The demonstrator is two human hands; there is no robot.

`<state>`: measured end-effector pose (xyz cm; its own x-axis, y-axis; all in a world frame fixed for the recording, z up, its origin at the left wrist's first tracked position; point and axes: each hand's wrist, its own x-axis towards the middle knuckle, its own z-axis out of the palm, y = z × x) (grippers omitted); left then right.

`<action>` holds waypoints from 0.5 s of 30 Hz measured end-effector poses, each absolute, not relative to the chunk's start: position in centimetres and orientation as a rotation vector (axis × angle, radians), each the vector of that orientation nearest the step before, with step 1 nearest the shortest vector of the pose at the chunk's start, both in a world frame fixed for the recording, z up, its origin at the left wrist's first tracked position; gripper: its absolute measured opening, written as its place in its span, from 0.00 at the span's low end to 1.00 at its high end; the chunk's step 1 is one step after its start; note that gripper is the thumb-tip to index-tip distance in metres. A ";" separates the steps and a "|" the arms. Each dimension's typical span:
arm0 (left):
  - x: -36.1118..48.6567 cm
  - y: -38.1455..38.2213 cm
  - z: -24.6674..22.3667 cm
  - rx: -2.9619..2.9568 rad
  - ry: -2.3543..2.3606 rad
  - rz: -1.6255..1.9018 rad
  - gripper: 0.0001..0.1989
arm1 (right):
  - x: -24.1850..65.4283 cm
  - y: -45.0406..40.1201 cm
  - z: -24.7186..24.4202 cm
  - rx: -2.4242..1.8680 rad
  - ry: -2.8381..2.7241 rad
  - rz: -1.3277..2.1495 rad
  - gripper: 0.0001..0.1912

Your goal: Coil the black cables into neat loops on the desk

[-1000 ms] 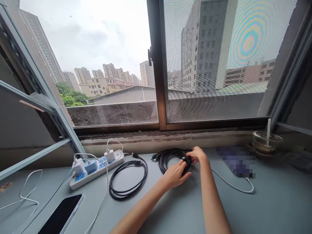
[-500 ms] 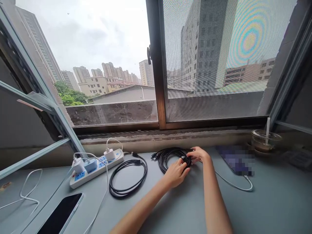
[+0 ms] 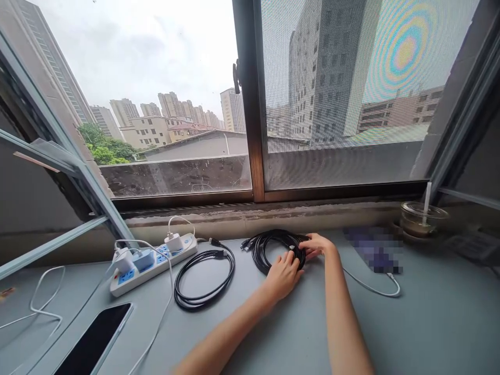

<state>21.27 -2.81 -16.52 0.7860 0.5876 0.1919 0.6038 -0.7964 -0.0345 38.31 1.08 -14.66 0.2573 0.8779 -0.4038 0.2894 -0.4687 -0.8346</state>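
A thick coil of black cables (image 3: 258, 260) lies on the grey desktop below the window, with plug ends sticking out on its left side. My left hand (image 3: 283, 275) is closed over the front right of the coil, its fingers curled onto the strands by a connector. At the coil's right edge, my right hand (image 3: 315, 245) grips the cables between thumb and fingers; part of its grip is hidden behind the strands. Left of the bundle sits a smaller loop of black cable (image 3: 177, 291), flat on the desk with both connectors at its top, touched by neither hand.
A white power strip (image 3: 156, 268) with chargers plugged in stands at the left, white cords trailing from it. A black-screened phone (image 3: 96, 338) lies in front. Rightward are a blurred purple phone (image 3: 377, 252) on a white cable and a lidded cup with straw (image 3: 422, 219).
The left hand's fingers have flattened slightly and pressed closer onto the coil. My right hand stays at the coil's right edge. The view has shifted slightly.
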 end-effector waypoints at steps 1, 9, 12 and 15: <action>21.3 -2.8 -16.6 -2.872 -0.957 -0.270 0.14 | 38.4 1.0 -14.7 -1.880 -1.044 1.245 0.17; 21.5 -3.0 -15.7 -2.835 -0.974 -0.372 0.13 | 38.8 0.9 -14.4 -1.694 -0.959 1.390 0.15; 21.7 -3.3 -15.7 -2.835 -1.007 -0.380 0.12 | 38.8 1.0 -14.6 -1.656 -0.933 1.388 0.16; 21.7 -3.3 -15.5 -2.837 -1.060 -0.389 0.13 | 38.7 1.1 -15.0 -1.616 -0.934 1.387 0.17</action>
<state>21.75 -3.35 -15.50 0.7271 0.6326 0.2666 0.6551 -0.7555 0.0062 38.74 1.10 -14.96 0.1291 0.9049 -0.4055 0.0353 -0.4128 -0.9101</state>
